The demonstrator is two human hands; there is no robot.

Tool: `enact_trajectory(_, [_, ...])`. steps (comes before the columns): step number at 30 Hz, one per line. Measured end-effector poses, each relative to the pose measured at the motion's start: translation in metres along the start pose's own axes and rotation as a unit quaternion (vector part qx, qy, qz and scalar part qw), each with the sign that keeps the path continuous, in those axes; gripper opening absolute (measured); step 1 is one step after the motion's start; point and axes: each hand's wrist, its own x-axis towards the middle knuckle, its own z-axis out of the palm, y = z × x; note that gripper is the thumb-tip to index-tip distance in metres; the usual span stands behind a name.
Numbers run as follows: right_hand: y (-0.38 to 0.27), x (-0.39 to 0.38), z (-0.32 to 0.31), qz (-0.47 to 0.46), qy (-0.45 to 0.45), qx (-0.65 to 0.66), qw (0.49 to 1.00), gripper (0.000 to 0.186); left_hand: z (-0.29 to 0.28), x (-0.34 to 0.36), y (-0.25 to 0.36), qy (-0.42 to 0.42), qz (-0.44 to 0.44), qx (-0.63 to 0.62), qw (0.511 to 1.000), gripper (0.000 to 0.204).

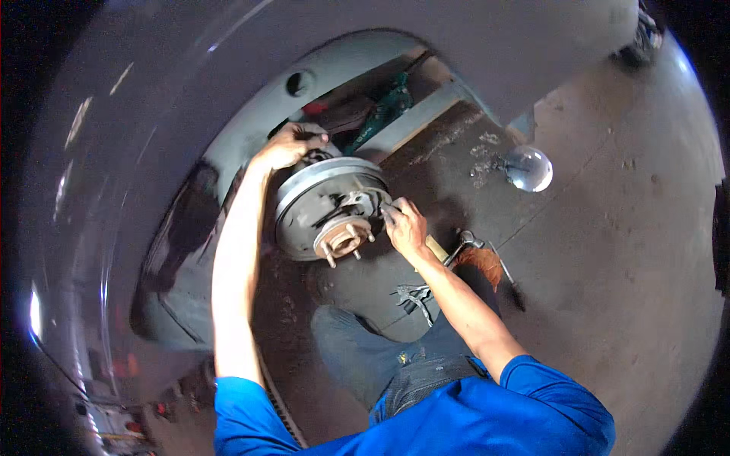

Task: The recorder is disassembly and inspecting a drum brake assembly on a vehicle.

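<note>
The left hand (287, 146) is gripping the brake backing plate (319, 182) from behind, fingers curled on its rim, while the right hand (404, 226) is pinching a brake-shoe spring (372, 201) beside the wheel hub (342, 239); seating it seems next, needing a steady pull.

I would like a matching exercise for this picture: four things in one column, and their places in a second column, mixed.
1. left hand
2. right hand
3. hammer
4. pliers

a. on the floor, beside an orange rag
b. at the right side of the brake assembly
c. on the floor, near the knee
d. on top of the brake assembly, behind it

Pairs: 1-d, 2-b, 3-a, 4-c
</note>
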Motion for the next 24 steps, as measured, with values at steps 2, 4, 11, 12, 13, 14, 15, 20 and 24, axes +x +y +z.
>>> enact_trajectory(2, [0.003,0.001,-0.003,-0.006,0.026,0.026,0.999,0.016,-0.003,0.041,-0.014,-0.204,0.019,0.084,0.975,0.044])
enact_trajectory(4, [0.004,0.003,-0.005,-0.019,0.067,0.039,0.997,0.016,0.010,0.072,-0.024,-0.295,-0.048,0.210,0.931,0.048])
enact_trajectory(11, [0.002,0.006,0.000,0.245,0.112,0.221,0.937,0.022,0.053,0.125,-0.036,-0.377,-0.172,0.197,0.889,0.052])
enact_trajectory(12, [0.002,0.006,0.001,0.245,0.119,0.225,0.936,0.022,0.057,0.127,-0.033,-0.375,-0.152,0.208,0.891,0.052])
enact_trajectory(13, [0.004,0.007,0.001,0.239,0.101,0.222,0.940,0.024,0.060,0.129,-0.028,-0.369,-0.128,0.215,0.895,0.051])
enact_trajectory(14, [0.006,0.007,0.001,0.250,0.068,0.217,0.941,0.026,0.063,0.126,-0.020,-0.359,-0.106,0.222,0.900,0.050])
enact_trajectory(15, [0.007,0.007,0.001,0.238,0.058,0.210,0.947,0.028,0.063,0.121,-0.009,-0.349,-0.084,0.223,0.907,0.050])
enact_trajectory(20, [0.008,0.007,-0.004,0.185,0.079,0.214,0.956,0.025,0.053,0.052,0.079,-0.270,-0.025,0.161,0.949,0.047])
enact_trajectory(24, [0.002,0.009,-0.006,0.212,0.083,0.202,0.953,0.023,0.050,0.003,0.131,-0.234,-0.012,0.117,0.965,0.046])
